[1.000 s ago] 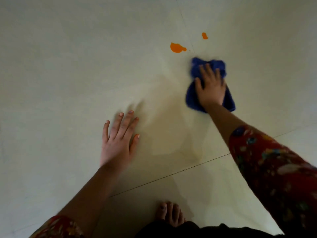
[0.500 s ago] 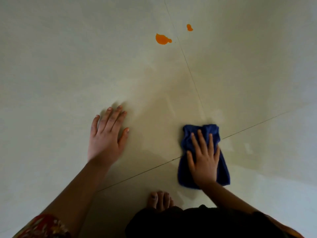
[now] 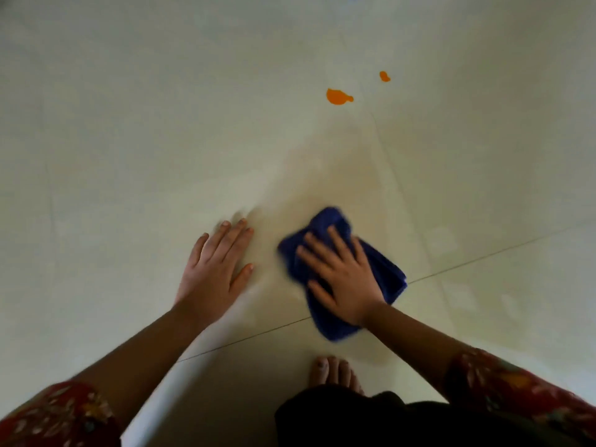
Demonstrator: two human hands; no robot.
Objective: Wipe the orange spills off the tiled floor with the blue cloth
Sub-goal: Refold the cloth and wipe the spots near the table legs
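Blue cloth [image 3: 385,272] now nearer flat left grip [image 3: 213,272], under flat, spread-fingered right grip [image 3: 345,279].

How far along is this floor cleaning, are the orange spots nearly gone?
Done: a darker, damp-looking patch of tiled floor beyond the blue cloth suggests wiping there. In hand: the right hand presses the cloth flat; the left hand rests on the floor. Left: the large orange spill and small orange spill lie untouched, farther off.
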